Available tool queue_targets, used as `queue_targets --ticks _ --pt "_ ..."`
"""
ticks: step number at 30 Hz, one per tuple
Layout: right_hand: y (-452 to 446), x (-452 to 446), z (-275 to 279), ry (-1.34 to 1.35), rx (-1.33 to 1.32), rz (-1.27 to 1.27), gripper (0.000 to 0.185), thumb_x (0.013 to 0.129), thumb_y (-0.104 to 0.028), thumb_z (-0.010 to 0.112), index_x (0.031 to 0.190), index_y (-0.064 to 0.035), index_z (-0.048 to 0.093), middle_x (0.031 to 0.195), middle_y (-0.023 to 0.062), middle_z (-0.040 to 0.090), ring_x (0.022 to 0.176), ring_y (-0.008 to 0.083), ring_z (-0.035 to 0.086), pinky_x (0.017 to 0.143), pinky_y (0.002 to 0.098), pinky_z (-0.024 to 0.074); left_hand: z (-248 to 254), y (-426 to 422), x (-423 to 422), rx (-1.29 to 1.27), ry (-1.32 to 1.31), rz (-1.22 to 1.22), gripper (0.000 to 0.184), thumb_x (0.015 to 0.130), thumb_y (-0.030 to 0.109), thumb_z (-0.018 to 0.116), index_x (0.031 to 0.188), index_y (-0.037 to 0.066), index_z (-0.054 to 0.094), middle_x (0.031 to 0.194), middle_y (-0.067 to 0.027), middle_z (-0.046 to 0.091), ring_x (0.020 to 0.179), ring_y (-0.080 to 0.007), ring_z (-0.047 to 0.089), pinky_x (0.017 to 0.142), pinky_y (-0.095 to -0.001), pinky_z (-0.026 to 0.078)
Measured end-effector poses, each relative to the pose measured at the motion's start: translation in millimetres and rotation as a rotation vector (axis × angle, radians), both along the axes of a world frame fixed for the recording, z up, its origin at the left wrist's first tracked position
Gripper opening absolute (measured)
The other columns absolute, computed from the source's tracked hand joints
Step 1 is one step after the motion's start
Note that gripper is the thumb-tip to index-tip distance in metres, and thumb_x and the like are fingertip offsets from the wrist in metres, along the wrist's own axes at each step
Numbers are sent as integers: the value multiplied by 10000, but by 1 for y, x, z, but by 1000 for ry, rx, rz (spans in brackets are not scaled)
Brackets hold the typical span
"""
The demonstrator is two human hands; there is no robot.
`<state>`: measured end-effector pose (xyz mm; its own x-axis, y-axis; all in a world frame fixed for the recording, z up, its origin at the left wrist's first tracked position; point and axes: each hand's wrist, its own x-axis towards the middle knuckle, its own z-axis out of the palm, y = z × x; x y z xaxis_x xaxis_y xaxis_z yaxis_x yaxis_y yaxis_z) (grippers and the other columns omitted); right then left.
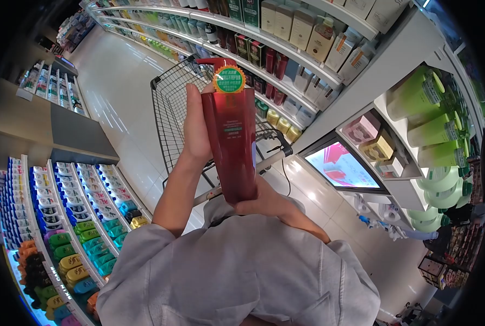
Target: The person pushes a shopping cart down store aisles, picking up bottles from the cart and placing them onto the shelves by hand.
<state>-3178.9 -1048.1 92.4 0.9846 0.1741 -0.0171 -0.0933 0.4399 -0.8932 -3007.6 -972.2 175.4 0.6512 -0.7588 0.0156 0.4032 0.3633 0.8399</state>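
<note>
A tall dark-red pump bottle (232, 149) stands almost upright in front of my chest, its pump end away from me. A round green sticker with a jagged orange edge (230, 80) hangs at its neck and covers part of the pump. My left hand (198, 127) grips the upper left side, thumb pointing up and most fingers hidden behind the bottle. Down at the base, my right hand (264, 200) holds the lower right side, its fingers partly out of sight. Small print on the front is too fine to read.
Behind the bottle is a black wire shopping cart (171, 103) with a handle bar (272, 161). Shelves of boxes and bottles (302, 27) curve along the far side. A lit screen (342, 164) and green bottles (435, 130) are at right. Packaged goods (85, 233) fill the left shelves.
</note>
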Motion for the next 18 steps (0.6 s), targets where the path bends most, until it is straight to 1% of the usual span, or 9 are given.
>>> queue_targets --ticks 1,4,7,10,13,14,17,18 --pt "0 1 -1 -17 -7 -4 776 800 -275 857 1409 -46 433 1116 12 589 1009 107 561 849 281 488 0 0 0 -7 -14 -8 944 1011 743 131 1256 -18 632 1018 -164 727 876 -233 707 776 -348 585" --pt "-2 2 -2 -9 12 42 762 813 -246 846 1420 -45 430 1132 41 610 999 130 587 845 309 507 -6 3 6 -4 -75 -43 929 1017 729 118 1294 -7 613 1050 -174 724 899 -255 712 800 -370 589" --pt "-6 2 23 119 88 15 745 785 -174 819 1406 -14 440 1082 103 678 939 159 662 789 297 522 -1 0 0 18 -35 22 870 1032 701 148 1348 11 572 1149 -197 695 969 -293 704 827 -404 589" --pt "-4 14 23 -39 -653 -530 848 807 -177 825 1482 5 345 1183 172 658 971 213 684 787 319 545 0 -5 -5 85 -75 110 811 1043 679 195 1422 27 494 1242 -215 652 1038 -326 686 841 -439 589" --pt "-6 12 34 -163 -1016 -666 964 810 -191 846 1544 12 256 1274 195 602 996 241 675 767 332 557 2 -6 -3 -52 -5 111 793 1044 672 248 1470 27 426 1282 -221 628 1073 -325 672 844 -450 587" --pt "-5 7 45 -113 -993 -542 943 821 -208 842 1543 31 285 1273 257 564 1062 351 643 818 413 538 7 -8 -5 -100 88 131 831 1026 701 260 1494 26 388 1268 -224 635 997 -330 686 785 -458 592" --pt "5 -1 13 -352 -589 -421 1002 850 -187 823 1591 13 179 1348 242 516 1130 318 613 768 372 547 -7 1 10 -352 188 -193 811 1025 703 244 1446 46 464 1194 -204 676 935 -303 713 758 -462 600" --pt "11 -2 8 -309 -280 -339 1057 875 -152 797 1614 -6 56 1421 228 467 1224 278 564 755 328 556 -8 -1 5 -299 190 -139 972 958 791 300 1514 -4 368 1221 -226 663 811 -313 691 633 -411 568"
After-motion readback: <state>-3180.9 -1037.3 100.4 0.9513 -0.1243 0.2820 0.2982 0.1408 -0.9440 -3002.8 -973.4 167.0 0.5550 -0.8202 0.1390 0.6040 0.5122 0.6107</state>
